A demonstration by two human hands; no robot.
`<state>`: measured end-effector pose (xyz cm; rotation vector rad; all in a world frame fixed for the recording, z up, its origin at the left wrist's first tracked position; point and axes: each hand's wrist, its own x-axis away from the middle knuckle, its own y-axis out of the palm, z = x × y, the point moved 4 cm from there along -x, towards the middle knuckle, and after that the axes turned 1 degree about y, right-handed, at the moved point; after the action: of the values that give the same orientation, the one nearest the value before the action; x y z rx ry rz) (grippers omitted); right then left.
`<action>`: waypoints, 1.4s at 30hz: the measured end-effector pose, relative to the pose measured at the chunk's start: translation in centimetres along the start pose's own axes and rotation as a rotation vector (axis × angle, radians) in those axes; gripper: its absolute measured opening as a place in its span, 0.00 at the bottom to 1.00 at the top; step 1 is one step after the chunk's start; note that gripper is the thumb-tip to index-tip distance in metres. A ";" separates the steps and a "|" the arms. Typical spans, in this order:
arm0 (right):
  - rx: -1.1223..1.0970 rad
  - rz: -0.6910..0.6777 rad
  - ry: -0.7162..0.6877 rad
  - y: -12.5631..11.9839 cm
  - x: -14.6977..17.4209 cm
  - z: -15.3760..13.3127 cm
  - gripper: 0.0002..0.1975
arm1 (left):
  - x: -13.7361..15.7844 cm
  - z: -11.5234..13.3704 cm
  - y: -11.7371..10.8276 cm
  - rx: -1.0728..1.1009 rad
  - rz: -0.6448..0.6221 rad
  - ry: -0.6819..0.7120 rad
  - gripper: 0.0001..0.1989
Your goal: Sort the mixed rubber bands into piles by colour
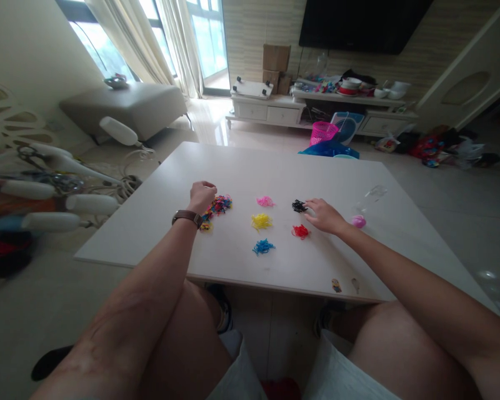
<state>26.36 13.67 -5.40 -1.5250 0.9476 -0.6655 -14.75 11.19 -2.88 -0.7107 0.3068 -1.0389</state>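
My left hand point(202, 196) is closed above the left edge of a mixed-colour pile of small elastic bands point(220, 204); what its fingers pinch is too small to make out. Over on the right, my right hand point(324, 215) has its fingers apart, the tips at the edge of a pile of black bands point(298, 206). Just in front of that hand lies a red pile point(300, 231). Between the hands, a pink pile point(265, 201), a yellow pile point(261, 221) and a blue pile point(264, 247) form a column.
The white table point(229, 166) also bears a pink-purple object point(359, 221), a clear plastic piece point(376, 193) and a small cartoon sticker point(336, 285) near its front edge. Beyond the table stand a pink basket point(323, 132) and a TV cabinet point(270, 113). White padded bars point(94, 203) are at left.
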 end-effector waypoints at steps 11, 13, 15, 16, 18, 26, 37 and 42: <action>0.001 0.030 -0.065 -0.9 0.5 -0.6 0.12 | 0.4 -0.7 0.6 -0.226 -0.190 0.067 0.14; -0.008 0.026 -0.073 -1.0 0.6 -0.6 0.11 | 0.4 -0.8 0.9 -0.284 -0.205 0.110 0.14; -0.021 0.020 -0.078 -1.0 0.7 -0.6 0.11 | 0.2 -1.0 1.2 -0.313 -0.223 0.127 0.14; -0.027 0.016 -0.079 -1.1 0.7 -0.6 0.11 | 0.2 -1.2 1.3 -0.318 -0.239 0.122 0.15; -0.036 0.006 -0.081 -1.1 0.8 -0.6 0.10 | 0.1 -1.5 1.5 -0.325 -0.260 0.106 0.16; -0.036 -0.004 -0.092 -1.5 1.0 -0.9 0.09 | 0.1 -1.0 0.6 -0.273 -0.154 0.072 0.12; -0.027 -0.017 -0.102 -1.3 1.1 -0.9 0.09 | 0.3 -0.7 0.7 -0.288 -0.137 0.122 0.12; -0.028 -0.027 -0.102 -1.1 1.1 -0.8 0.09 | 0.7 -0.8 1.1 -0.350 -0.206 0.134 0.13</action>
<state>26.44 12.36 -4.32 -1.5838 0.8641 -0.5903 -14.08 10.69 -4.14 -1.0047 0.5485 -1.2467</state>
